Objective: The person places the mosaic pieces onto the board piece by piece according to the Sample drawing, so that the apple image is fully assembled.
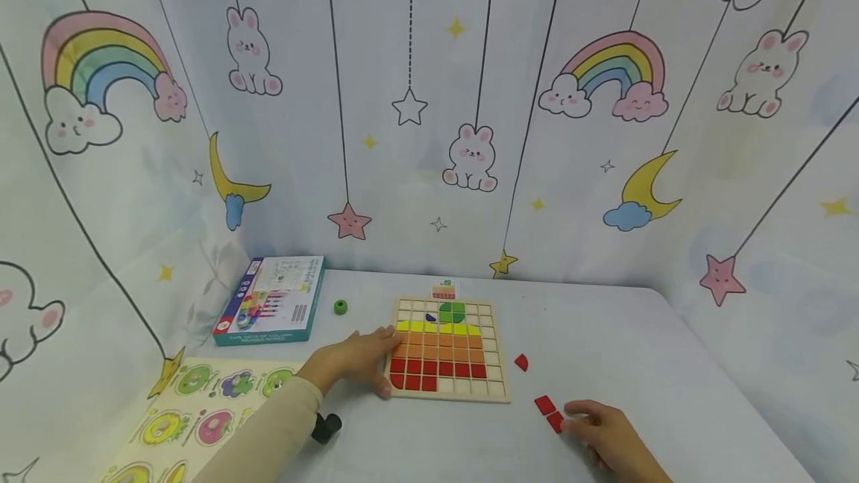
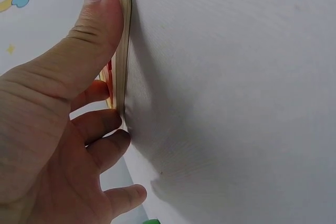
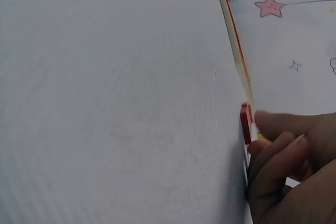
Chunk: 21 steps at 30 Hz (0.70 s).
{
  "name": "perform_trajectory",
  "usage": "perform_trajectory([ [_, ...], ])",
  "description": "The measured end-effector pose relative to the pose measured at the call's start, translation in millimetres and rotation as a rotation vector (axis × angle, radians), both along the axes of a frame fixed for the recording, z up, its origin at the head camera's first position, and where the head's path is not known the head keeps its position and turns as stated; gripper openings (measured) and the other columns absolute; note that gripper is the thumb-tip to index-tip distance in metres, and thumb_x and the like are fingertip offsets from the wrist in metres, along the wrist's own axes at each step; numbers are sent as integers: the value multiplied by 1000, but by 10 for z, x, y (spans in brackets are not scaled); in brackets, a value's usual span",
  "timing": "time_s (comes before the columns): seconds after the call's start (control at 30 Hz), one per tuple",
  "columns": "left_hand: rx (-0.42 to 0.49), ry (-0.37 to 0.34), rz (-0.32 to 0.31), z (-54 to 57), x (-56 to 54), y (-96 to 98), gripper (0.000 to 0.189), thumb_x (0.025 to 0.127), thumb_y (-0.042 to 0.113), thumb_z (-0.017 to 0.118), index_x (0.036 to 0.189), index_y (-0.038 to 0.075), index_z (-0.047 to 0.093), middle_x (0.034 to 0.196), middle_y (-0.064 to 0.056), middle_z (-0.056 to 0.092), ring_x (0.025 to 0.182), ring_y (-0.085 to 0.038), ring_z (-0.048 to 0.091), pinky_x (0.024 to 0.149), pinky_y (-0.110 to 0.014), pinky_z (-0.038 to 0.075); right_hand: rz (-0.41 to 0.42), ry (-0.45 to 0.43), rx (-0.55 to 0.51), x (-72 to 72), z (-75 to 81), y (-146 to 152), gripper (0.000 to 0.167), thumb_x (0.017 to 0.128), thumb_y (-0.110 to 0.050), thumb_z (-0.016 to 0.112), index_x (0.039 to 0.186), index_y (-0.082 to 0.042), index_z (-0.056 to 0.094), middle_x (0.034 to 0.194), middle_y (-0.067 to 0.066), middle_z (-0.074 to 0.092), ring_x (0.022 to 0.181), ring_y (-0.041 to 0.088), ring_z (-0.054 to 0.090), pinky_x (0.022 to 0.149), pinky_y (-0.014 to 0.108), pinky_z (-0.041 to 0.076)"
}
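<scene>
A wooden grid board (image 1: 501,386) lies flat on the table, with red, orange, yellow, green and blue tiles in its cells. My left hand (image 1: 359,360) rests along its left edge, the thumb at the near corner and the other fingertips on the rim. In the left wrist view that thumb (image 2: 100,19) lies against the wooden side. To the right of the board are two red square tiles, a farther one (image 1: 544,405) and a nearer one (image 1: 555,422). My right hand (image 1: 604,434) has bent fingers, with its fingertips right at the nearer tile. A red quarter-round tile (image 1: 521,362) lies between the board and these squares.
A pattern card (image 1: 444,289) sits behind the board. At the left are a boxed set (image 1: 271,300), a green bead (image 1: 341,307) and a fruit-picture sheet (image 1: 215,393). Something black (image 1: 326,428) lies beside my left sleeve. Printed curtains surround the table.
</scene>
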<state>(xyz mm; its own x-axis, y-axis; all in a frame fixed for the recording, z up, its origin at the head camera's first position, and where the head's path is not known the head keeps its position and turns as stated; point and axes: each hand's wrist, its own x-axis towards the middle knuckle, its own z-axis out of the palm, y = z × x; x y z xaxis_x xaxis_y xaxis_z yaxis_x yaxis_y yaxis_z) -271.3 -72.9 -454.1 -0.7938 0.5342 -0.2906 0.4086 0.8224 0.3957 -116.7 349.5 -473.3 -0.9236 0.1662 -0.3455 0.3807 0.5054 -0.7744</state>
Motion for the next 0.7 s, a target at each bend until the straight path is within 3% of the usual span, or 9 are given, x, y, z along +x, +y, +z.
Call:
perform_trajectory([
  [0.1, 0, -8, -3, 15, 11, 6, 105, 71, 47, 90, 158, 20, 39, 166, -5, 33, 155, -27, 26, 124, -61, 18, 25, 54, 205, -28, -30, -92, 27, 88, -22, 78, 111, -8, 72, 82, 2, 58, 76, 18, 52, 62, 29, 45],
  [0.2, 0, -11, -4, 33, 17, 10, 104, 71, 46, 91, 158, 19, 39, 166, -6, 33, 155, -27, 26, 124, -61, 18, 37, 84, 300, -40, -30, -151, 28, 86, -21, 78, 111, -9, 73, 81, 1, 58, 78, 18, 53, 65, 31, 45],
  [0.37, -9, 4, 4, 39, 17, 8, 104, 71, 45, 91, 158, 20, 40, 165, -5, 34, 155, -27, 27, 123, -61, 19, 38, 70, 305, -69, 0, -233, 37, 84, -30, 81, 114, -9, 72, 88, 2, 60, 82, 19, 54, 69, 33, 52],
  [0.5, -8, 5, 0, 24, 13, 10, 104, 71, 45, 91, 158, 20, 40, 166, -6, 34, 155, -26, 26, 123, -61, 19, 44, 56, 289, -73, 21, -271, 24, 85, -23, 81, 103, -11, 71, 94, 3, 62, 88, 21, 55, 76, 38, 56],
  [0.6, -5, 2, 0, 19, 9, 14, 105, 71, 44, 91, 158, 20, 39, 166, -6, 33, 155, -26, 26, 123, -61, 18, 33, 66, 237, -69, 36, -253, 17, 86, -15, 76, 99, -9, 66, 91, 2, 61, 86, 20, 54, 73, 34, 53],
  [0.7, -8, 5, 1, 20, 7, 15, 105, 71, 44, 91, 158, 21, 39, 166, -6, 33, 155, -27, 26, 123, -61, 18, 28, 94, 108, -68, 40, -189, 22, 90, -11, 69, 110, -4, 63, 85, 5, 59, 76, 20, 55, 64, 30, 52],
])
